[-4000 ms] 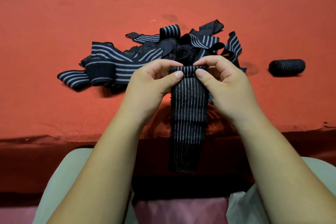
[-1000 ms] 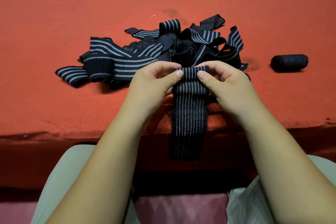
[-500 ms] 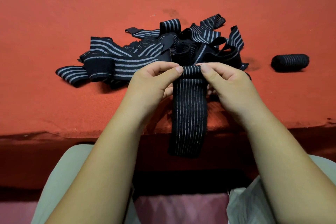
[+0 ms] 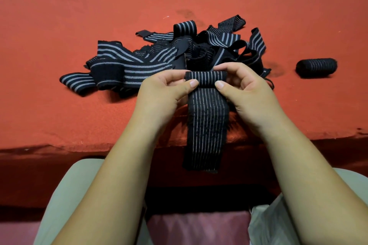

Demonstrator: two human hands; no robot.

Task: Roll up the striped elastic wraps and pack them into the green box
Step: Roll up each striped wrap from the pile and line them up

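Black wrap (image 4: 207, 121) pinched by left hand (image 4: 165, 89), right hand (image 4: 249, 91); pile (image 4: 159, 59) behind

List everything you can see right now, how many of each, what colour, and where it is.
partly rolled wrap: one, black with thin pale stripes, front centre, tail hanging over the table edge
loose wraps: tangled pile, count unclear, black with grey stripes, mid-table
finished roll: one, black, right of the pile
table: one, red cloth cover
pink fabric: one, bottom centre
trousers: pale green, bottom
left hand: pinches the wrap's rolled end
right hand: pinches it too
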